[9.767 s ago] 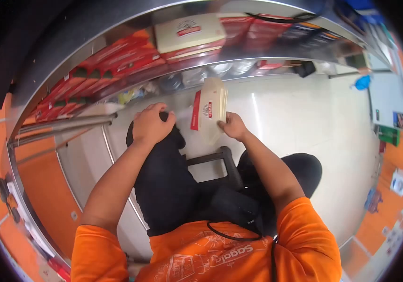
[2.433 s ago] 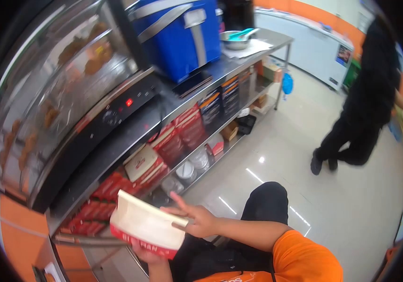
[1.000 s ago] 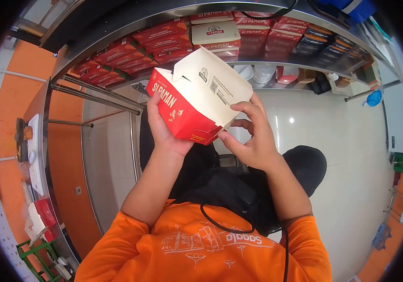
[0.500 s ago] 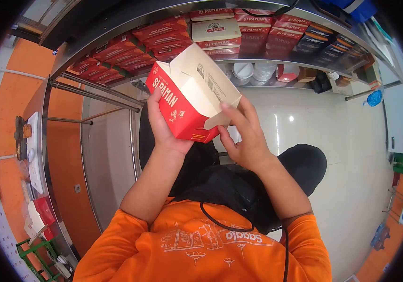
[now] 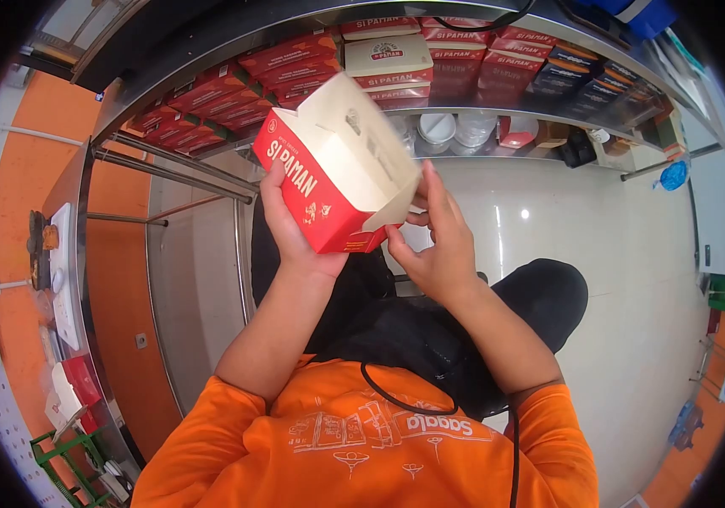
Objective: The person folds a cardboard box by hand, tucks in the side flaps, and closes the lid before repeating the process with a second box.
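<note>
Si Paman carton (image 5: 328, 190): above your lap (image 5: 379, 334), mouth upward, long axis upper-left to lower-right; your left hand (image 5: 294, 233) clasping it, right hand (image 5: 440, 250) half-open at its end. Shelf (image 5: 481, 107): stacked red cartons (image 5: 290, 63).

Head camera: forward-down view
You are wearing the single camera on your head; it is looking down over your orange shirt (image 5: 354, 461), framing your left hand (image 5: 299, 237) and right hand (image 5: 445, 254) at close range mid-view, and facing forward to the counter (image 5: 197, 38) along the top, while the wide lens is bowing straight edges.
</note>
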A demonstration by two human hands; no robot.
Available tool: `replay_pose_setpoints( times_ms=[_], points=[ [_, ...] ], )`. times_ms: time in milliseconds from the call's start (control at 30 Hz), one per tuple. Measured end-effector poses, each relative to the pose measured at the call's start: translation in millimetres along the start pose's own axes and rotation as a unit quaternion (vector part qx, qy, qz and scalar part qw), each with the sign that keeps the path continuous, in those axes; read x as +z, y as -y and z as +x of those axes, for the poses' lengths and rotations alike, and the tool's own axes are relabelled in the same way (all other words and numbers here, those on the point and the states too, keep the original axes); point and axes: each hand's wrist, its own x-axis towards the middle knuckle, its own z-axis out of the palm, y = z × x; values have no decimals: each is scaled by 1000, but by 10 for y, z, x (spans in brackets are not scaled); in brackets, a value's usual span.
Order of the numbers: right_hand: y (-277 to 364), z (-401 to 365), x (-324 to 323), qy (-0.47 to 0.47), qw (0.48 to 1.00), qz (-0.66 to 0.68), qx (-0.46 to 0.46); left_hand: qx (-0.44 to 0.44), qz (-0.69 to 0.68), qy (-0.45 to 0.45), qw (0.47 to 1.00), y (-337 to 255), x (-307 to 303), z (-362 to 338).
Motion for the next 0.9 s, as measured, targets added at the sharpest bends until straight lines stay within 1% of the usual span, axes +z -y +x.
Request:
replay_pose_setpoints(
  times_ms=[33, 133, 233, 267, 333, 367, 433, 467, 500, 533, 567, 633, 733, 767, 867, 900],
  points=[
    [-19, -6, 5, 5, 1000, -13, -11, 10, 2, 6, 1000, 0, -3, 8],
    [19, -4, -60, 52, 995, 30, 73, -10, -5, 5, 1000, -36, -22, 4],
    [84, 31, -34, 72, 992, -75, -74, 1, -20, -20, 1000, 47, -18, -15],
    [65, 16, 1, 58, 993, -69, -76, -3, -6, -21, 1000, 80, 5, -40],
    [-6, -40, 75, 29, 995, -58, -79, -19, 68, -12, 997, 128, 52, -97],
    [-47, -30, -3, 40, 991, -94, -90, -53, 63, -36, 996, 108, 60, -113],
    [-39, 61, -187, -6, 997, -80, -23, -119, 51, -84, 988, 30, 53, -125],
    [-47, 110, -262, -29, 997, -71, 10, -74, 81, -114, 987, 39, -47, -81],
    [-124, 158, -296, -76, 994, 65, 48, -14, 121, -116, 986, 21, -151, -31],
    [-201, 210, -333, -121, 969, 200, 84, 47, 161, -116, 979, -18, -217, 11],
    [-226, 259, -416, -129, 946, 271, 119, 76, 189, -55, 977, -65, -238, 31],
    [-253, 327, -605, -140, 883, 407, 189, 132, 243, 66, 959, -127, -256, 43],
    [-361, 320, -733, -116, 865, 429, 232, 192, 343, 190, 900, -147, -79, -48],
    [-385, 314, -740, -113, 859, 444, 229, 185, 326, 222, 900, -157, -87, -59],
    [-497, 351, -715, -157, 793, 539, 237, 221, 395, 267, 851, -125, -74, -111],
    [-507, 352, -726, -150, 785, 550, 241, 183, 383, 260, 867, -136, -114, -95]
  ],
)
